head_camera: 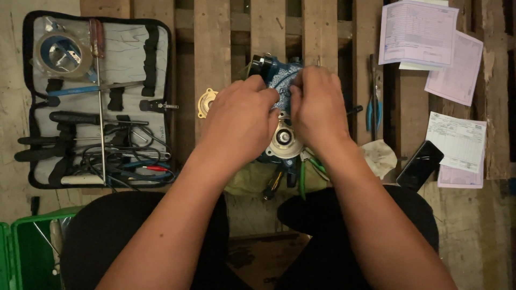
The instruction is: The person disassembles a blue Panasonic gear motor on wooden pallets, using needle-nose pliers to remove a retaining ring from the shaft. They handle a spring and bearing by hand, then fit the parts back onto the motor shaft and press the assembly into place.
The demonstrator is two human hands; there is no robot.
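Blue pump body point(279, 75) sits on a wooden pallet point(215, 43). Both hands, left point(239, 126) and right point(317, 110), are closed around it. An open tool case point(97, 96) lies left.

Dim, warm overhead light (edges fall darker); sharp focus, soft shadows, no glare.

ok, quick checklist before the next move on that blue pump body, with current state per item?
1. Both hands on the work: left hand and right hand both grip the blue pump body - ok.
2. Body supported: it rests on the wooden pallet - ok.
3. Loose part accounted for: brass cover lies on the pallet just left of the left hand - ok.
4. Tools within reach: open tool pouch at left, blue-handled pliers at right - ok.
5. What the fingers are working on: hidden by the hands - cannot tell.
6. Phone and papers close to the work, at right - not ok.
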